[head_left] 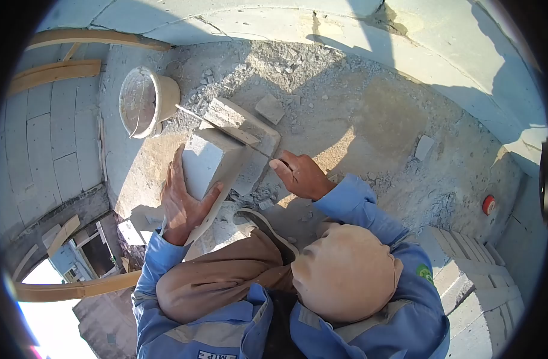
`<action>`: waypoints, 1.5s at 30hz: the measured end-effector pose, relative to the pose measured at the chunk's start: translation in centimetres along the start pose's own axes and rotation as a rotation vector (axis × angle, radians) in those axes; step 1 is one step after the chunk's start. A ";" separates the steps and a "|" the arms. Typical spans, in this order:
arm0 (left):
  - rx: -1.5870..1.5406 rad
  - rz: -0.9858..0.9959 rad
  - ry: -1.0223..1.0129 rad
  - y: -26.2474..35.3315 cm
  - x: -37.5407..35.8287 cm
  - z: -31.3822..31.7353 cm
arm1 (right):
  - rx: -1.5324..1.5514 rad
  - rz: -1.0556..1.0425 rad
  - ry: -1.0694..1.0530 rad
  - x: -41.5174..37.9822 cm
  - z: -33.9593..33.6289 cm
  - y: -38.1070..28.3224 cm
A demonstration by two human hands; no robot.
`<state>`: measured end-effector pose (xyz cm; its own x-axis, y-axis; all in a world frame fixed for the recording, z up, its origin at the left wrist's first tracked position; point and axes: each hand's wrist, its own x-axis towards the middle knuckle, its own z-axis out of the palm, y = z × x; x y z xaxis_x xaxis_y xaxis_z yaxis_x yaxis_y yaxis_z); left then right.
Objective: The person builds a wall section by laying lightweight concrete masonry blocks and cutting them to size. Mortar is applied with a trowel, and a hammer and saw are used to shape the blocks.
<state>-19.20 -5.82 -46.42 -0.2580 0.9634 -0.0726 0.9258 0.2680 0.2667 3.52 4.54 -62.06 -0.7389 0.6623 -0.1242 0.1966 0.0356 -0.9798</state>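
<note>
My left hand [188, 206] is spread over the near end of a pale concrete block [203, 161], fingers along its left side and thumb on the near face, gripping it. The block sits tilted against another block [235, 113] lying on the ground. My right hand [304, 177] is closed round the near end of a long thin blade [223, 130]. Seen nearly edge-on, the blade runs across the far side of the held block, its far tip towards the bucket. The handle is mostly hidden in my fist.
A whitish bucket [166, 97] stands beyond the blocks at the left. Broken pieces [270, 109] and rubble litter the dusty floor [369, 155]. Block walls [345, 30] curve round the back and left. Stacked blocks [465, 269] stand at the right, near a red round object [489, 204].
</note>
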 end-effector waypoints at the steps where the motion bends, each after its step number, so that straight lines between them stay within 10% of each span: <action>1: 0.018 0.019 0.001 0.0 0.6 -0.2 | -0.018 -0.037 -0.001 0.5 -0.4 1.5; 45: -0.019 -0.081 -0.009 -0.2 -0.3 -0.9 | 0.064 0.096 0.053 -3.1 1.0 4.3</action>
<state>-19.59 -6.19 -45.58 -0.3291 0.9386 -0.1037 0.8967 0.3450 0.2774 6.03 1.86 -66.08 -0.6834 0.6989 -0.2109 0.2219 -0.0764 -0.9721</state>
